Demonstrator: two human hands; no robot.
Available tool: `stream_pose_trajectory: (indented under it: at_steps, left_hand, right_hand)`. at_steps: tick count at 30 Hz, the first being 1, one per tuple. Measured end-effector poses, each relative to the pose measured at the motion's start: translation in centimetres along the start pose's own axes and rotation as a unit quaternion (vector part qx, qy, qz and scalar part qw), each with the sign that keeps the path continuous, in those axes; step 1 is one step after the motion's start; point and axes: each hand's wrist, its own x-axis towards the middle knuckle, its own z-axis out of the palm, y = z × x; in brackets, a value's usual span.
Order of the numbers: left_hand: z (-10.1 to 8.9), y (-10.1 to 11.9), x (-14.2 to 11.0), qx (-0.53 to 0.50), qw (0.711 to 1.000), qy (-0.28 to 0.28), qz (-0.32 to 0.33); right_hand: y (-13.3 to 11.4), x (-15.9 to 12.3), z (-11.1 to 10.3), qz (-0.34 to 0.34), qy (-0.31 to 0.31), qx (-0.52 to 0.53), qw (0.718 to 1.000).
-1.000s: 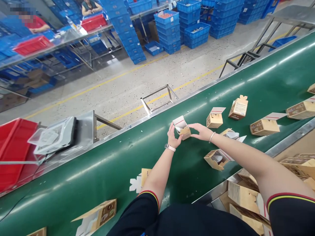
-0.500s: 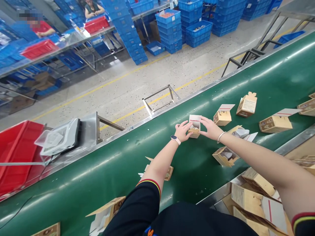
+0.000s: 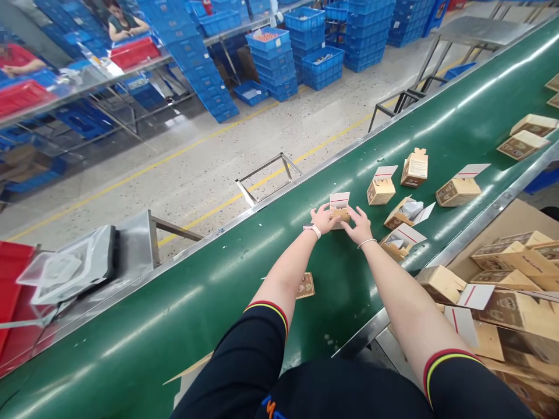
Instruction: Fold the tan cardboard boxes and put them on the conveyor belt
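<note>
A small tan cardboard box [image 3: 339, 219] stands on the green conveyor belt [image 3: 244, 267] between my hands. Its tan inner flaps lie folded over the top, while a white flap with a red strip [image 3: 339, 200] sticks up at the back. My left hand [image 3: 323, 220], below a pale wristband, grips the box's left side with its fingers on the folded flaps. On the other side my right hand [image 3: 358, 226] holds the box, thumb and fingers apart around its right edge. Behind my left forearm a brown printed box [image 3: 306, 286] is partly hidden.
To the right on the belt are several boxes, including a closed one [image 3: 414, 167] and an open one with a white wrapped item [image 3: 411, 208]. A large carton [image 3: 463, 244] of boxes sits at lower right. Across the belt stand a metal stool frame [image 3: 266, 180] and a scale [image 3: 74, 265].
The box's tan flaps have been folded down over its opening, where white contents showed before. My right hand has come lower beside it. The view has turned to the right.
</note>
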Motion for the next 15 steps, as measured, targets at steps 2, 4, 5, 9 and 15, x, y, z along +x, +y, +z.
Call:
stream_pose_trajectory:
  at_steps: [2, 4, 5, 9, 15]
  left_hand:
    - [0.6, -0.1, 0.4, -0.044, 0.999, 0.004, 0.005]
    - [1.6, 0.0, 0.7, -0.116, 0.992, 0.037, -0.016]
    - [2.1, 0.1, 0.7, -0.155, 0.985, 0.062, -0.034]
    - [3.9, 0.6, 1.3, -0.241, 0.958, 0.137, -0.08]
    - [4.6, 1.2, 4.4, -0.371, 0.89, 0.114, -0.24]
  right_hand:
    - [1.0, 0.9, -0.5, -0.039, -0.01, -0.027, 0.999]
    - [1.6, 1.7, -0.6, -0.037, -0.009, -0.042, 0.998]
    - [1.8, 2.0, -0.4, -0.018, 0.003, -0.034, 0.999]
    - [1.9, 2.8, 1.4, 0.107, 0.087, 0.036, 0.99]
    - [2.8, 4.6, 3.3, 0.203, 0.129, 0.066, 0.968]
